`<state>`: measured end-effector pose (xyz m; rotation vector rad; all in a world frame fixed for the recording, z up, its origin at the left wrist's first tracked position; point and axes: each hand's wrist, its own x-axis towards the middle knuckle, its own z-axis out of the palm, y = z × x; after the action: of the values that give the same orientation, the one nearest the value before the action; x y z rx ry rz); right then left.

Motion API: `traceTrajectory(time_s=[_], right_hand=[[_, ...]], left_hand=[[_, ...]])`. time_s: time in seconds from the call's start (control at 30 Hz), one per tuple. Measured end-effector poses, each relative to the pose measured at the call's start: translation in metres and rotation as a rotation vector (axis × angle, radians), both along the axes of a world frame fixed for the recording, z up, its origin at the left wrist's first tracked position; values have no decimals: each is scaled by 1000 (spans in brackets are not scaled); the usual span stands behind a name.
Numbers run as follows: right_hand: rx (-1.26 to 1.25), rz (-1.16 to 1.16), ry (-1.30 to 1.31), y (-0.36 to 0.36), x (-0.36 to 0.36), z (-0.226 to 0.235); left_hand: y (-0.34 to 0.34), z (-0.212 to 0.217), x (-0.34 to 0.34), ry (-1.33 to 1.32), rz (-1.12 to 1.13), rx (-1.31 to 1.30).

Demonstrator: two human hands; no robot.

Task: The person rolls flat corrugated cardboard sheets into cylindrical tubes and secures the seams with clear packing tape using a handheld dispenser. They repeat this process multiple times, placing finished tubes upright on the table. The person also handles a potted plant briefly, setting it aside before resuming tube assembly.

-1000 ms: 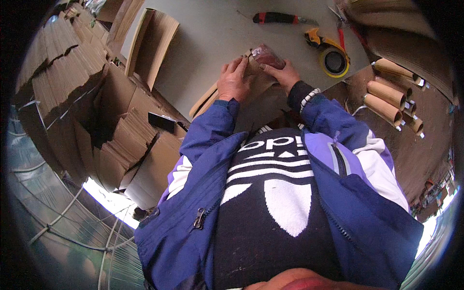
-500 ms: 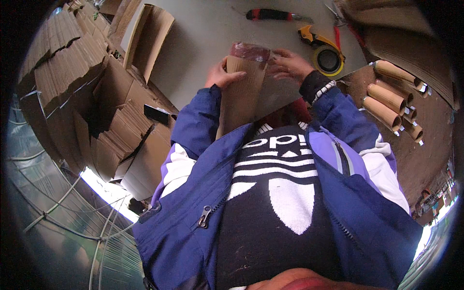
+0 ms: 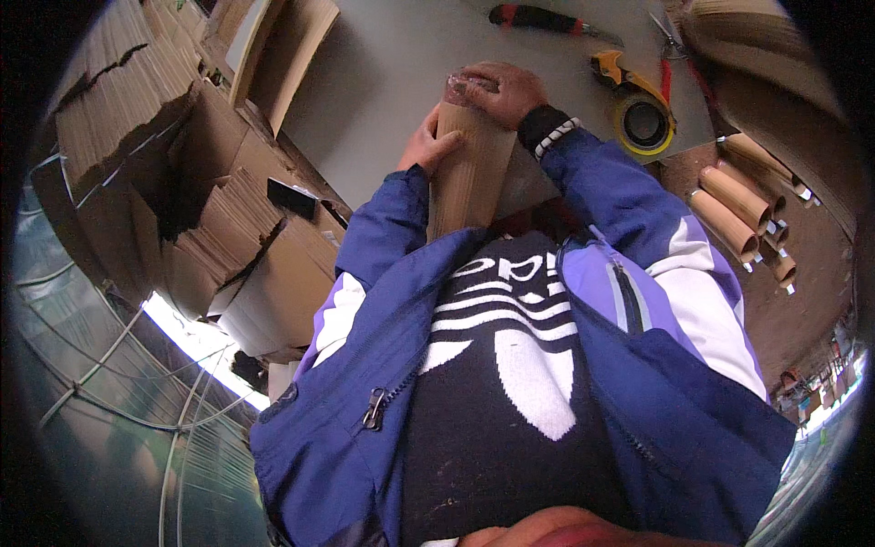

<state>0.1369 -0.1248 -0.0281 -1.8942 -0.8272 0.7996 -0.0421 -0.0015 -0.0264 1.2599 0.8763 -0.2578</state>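
A rolled brown cardboard tube (image 3: 469,173) stands upright between my chest and the grey table (image 3: 383,73). My right hand (image 3: 497,91) is cupped over its top end, fingers closed around the rim. My left hand (image 3: 427,144) grips the tube's left side just below. Both blue jacket sleeves reach up to it.
On the table lie a red-handled cutter (image 3: 547,18), scissors (image 3: 670,46), a yellow tape measure (image 3: 624,73) and a tape roll (image 3: 645,125). Several finished cardboard tubes (image 3: 743,205) lie at the right. Stacks of flat cardboard sheets (image 3: 173,182) fill the left side.
The cardboard went from a flat sheet on the table to a rolled tube standing upright. My right hand has moved onto its top end, my left onto its side.
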Motion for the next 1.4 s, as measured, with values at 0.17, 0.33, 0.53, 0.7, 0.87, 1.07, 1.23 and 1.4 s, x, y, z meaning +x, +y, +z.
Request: traceTrajectory(time_s=[0.17, 0.33, 0.53, 0.7, 0.87, 1.07, 1.23, 1.4], right_hand=[[-21, -49, 0, 2, 3, -6], [-131, -63, -9, 3, 6, -12], [20, -83, 19, -4, 6, -15], [243, -193, 124, -31, -15, -10], [125, -197, 36, -53, -23, -9], [-9, 52, -137, -36, -5, -7], [-98, 94, -63, -41, -5, -4], [-41, 52, -105, -43, -7, -14]], left_hand=[[4, 12, 7, 54, -110, 92], [4, 19, 11, 25, -127, 55], [16, 19, 21, 64, -98, 64], [19, 38, 30, -64, -434, 733], [-40, 48, 8, -131, -528, 1114], [-75, 46, -4, -204, -329, 1150], [-84, 49, -6, -191, -381, 1242], [-87, 43, -7, -285, -319, 1311]])
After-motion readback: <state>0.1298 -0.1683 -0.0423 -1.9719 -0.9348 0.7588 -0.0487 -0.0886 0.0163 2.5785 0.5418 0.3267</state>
